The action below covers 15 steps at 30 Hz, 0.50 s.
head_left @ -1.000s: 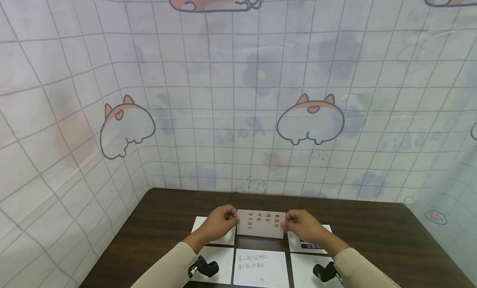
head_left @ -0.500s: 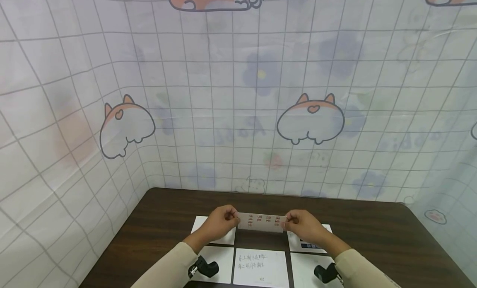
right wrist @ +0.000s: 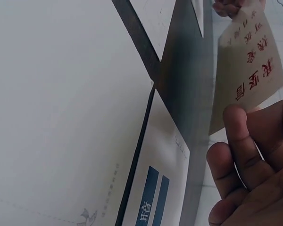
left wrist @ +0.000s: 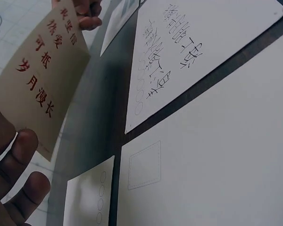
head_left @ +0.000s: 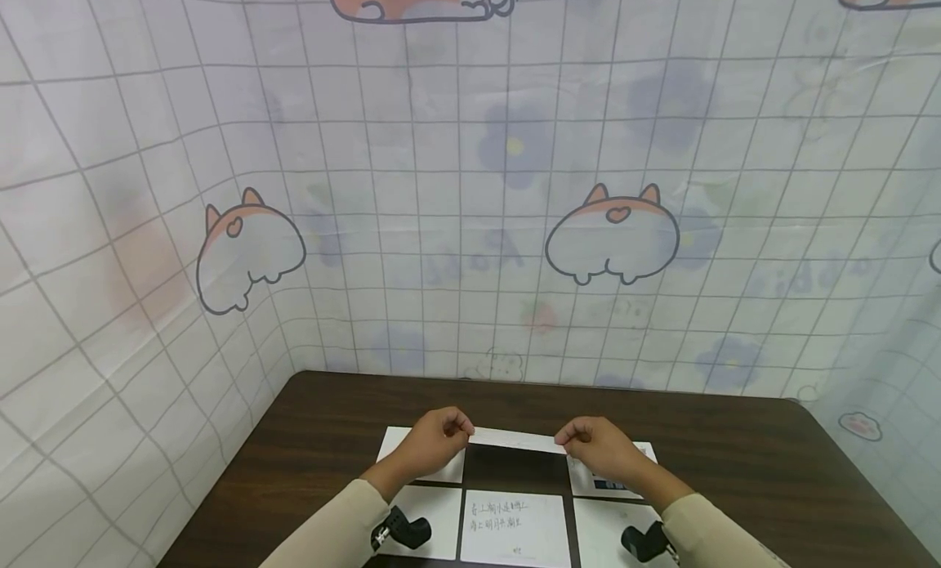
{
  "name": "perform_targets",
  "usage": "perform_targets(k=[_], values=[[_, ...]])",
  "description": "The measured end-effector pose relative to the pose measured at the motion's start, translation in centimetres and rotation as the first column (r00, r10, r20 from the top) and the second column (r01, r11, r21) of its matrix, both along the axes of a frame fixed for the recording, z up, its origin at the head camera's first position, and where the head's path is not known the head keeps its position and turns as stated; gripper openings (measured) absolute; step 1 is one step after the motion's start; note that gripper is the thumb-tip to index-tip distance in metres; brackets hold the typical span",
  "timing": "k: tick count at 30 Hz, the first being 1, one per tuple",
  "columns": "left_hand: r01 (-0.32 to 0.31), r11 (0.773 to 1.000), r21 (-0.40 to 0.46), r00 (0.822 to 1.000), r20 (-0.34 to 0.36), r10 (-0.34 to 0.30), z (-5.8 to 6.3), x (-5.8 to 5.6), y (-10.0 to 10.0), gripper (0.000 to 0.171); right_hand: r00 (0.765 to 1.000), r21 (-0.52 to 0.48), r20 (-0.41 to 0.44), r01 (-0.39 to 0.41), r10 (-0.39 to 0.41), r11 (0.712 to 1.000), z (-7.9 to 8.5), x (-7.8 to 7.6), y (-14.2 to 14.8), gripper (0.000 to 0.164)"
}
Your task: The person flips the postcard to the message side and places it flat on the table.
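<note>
A postcard (head_left: 515, 440) with red Chinese lettering is held by its two short ends above the table, between both hands. My left hand (head_left: 435, 439) pinches its left end; my right hand (head_left: 599, 447) pinches the other. In the head view the card is tilted so that only a thin white strip shows. The red print on the card (left wrist: 37, 70) is readable in the left wrist view, and the same card (right wrist: 250, 66) appears in the right wrist view. Below it is a bare gap of dark wood between two cards.
Several white cards lie in rows on the dark wooden table (head_left: 331, 421). The front middle card (head_left: 515, 543) has handwriting. A card with blue blocks (head_left: 610, 485) lies under the right hand, a blank-looking card (head_left: 441, 503) under the left wrist. A patterned curtain (head_left: 456, 323) stands behind.
The held postcard has tipped from showing its red lettering to nearly edge-on in the head view. Both hands have stayed almost in place, still pinching its ends.
</note>
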<state>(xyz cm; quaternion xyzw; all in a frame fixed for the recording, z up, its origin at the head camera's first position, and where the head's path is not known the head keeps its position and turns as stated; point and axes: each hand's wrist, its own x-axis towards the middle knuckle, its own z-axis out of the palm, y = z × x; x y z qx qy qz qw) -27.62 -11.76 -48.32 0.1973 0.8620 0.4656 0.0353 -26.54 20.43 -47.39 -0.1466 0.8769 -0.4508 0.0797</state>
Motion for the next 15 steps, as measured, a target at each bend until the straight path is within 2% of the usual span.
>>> perform_targets(k=[7, 11, 15], values=[[-0.014, 1.000, -0.004, 0.999, 0.043, 0.014, 0.22, 0.25, 0.07, 0.014, 0.999, 0.025, -0.007, 0.033, -0.033, 0.999, -0.21, 0.05, 0.09, 0.009], [-0.010, 0.999, -0.050, 0.999, 0.031, 0.011, -0.07, 0.31, 0.07, 0.012, 0.999, 0.030, -0.017, 0.032, -0.031, 0.999, -0.35, 0.00, 0.06, 0.011], [-0.004, 0.996, -0.087, 1.000, -0.009, 0.004, -0.36, 0.24, 0.08, 0.009, 0.998, 0.058, -0.063, 0.002, 0.002, 0.998, -0.38, -0.01, 0.00, 0.009]])
